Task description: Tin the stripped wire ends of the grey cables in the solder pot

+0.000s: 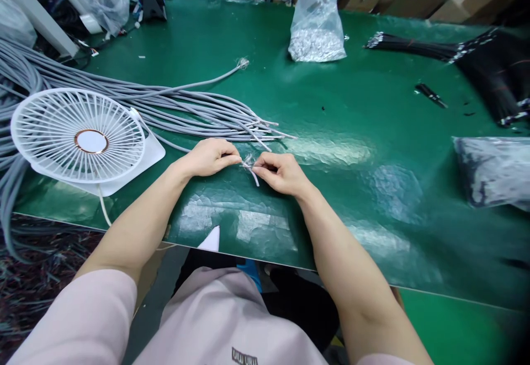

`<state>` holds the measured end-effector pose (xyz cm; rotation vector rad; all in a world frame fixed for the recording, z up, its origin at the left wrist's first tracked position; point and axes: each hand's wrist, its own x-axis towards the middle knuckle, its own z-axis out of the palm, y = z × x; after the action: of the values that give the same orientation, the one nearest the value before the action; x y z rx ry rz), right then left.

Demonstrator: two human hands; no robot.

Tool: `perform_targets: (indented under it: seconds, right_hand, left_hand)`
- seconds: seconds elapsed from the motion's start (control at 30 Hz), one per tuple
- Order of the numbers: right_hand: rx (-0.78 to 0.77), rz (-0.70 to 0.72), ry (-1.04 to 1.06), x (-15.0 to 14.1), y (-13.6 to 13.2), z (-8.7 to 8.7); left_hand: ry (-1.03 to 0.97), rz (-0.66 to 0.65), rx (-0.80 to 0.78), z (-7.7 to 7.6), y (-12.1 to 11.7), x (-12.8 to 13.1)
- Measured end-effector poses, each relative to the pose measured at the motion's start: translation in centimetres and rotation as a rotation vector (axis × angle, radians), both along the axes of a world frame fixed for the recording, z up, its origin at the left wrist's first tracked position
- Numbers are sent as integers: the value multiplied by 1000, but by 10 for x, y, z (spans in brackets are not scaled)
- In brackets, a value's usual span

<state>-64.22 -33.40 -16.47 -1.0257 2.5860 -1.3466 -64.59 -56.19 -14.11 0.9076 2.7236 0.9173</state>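
Note:
Near the middle of the green table, my left hand (215, 156) grips a grey cable (179, 147) close to its end, thumb and fingers pinched together. Frayed silvery strands (249, 160) fan out from that end, between my two hands. My right hand (279, 172) pinches at these strands from the other side, and a short pale piece (255, 179) hangs below its fingertips. What exactly lies between the right fingertips is too small to make out. Just behind my hands lies a bundle of grey cables (207, 114) with stripped, pale ends pointing right.
A white fan (124, 127) stands to the left on the green table (351, 105). At the back is a plastic bag of small silvery parts (317, 22). Black wires (488, 67), a black pen-like tool (431, 95) and a plastic-wrapped pack (492, 172) are on the right.

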Motion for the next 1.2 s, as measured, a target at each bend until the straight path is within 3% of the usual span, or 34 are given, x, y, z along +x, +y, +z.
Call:
perform_targets:
  seconds: [0.13,0.27,0.33,0.47,0.57,0.7,0.93,1.2]
  right_hand:
    - [-11,41,13,13,-1,14]
    - [-145,157,-3,38,1,38]
    - [-203,136,4,44,5,43]
    - [-204,-143,36,30,10,35]
    - [-157,-225,64,18,12,25]
    - [-71,-281,152,17,12,19]
    - [80,-261,237,19,14,23]
    - [176,-251,258,21,14,23]
  left_hand:
    - [-26,49,-8,-3,2,-2]
    - [69,277,-55,-13,6,-9]
    - [69,328,-7,-15,8,-12]
    - [-87,258,129,-5,6,-8]
    - [-199,204,167,6,2,0]
    - [-239,148,216,10,1,7]
    - [101,72,125,5,8,11]
    - [150,63,43,6,7,14]
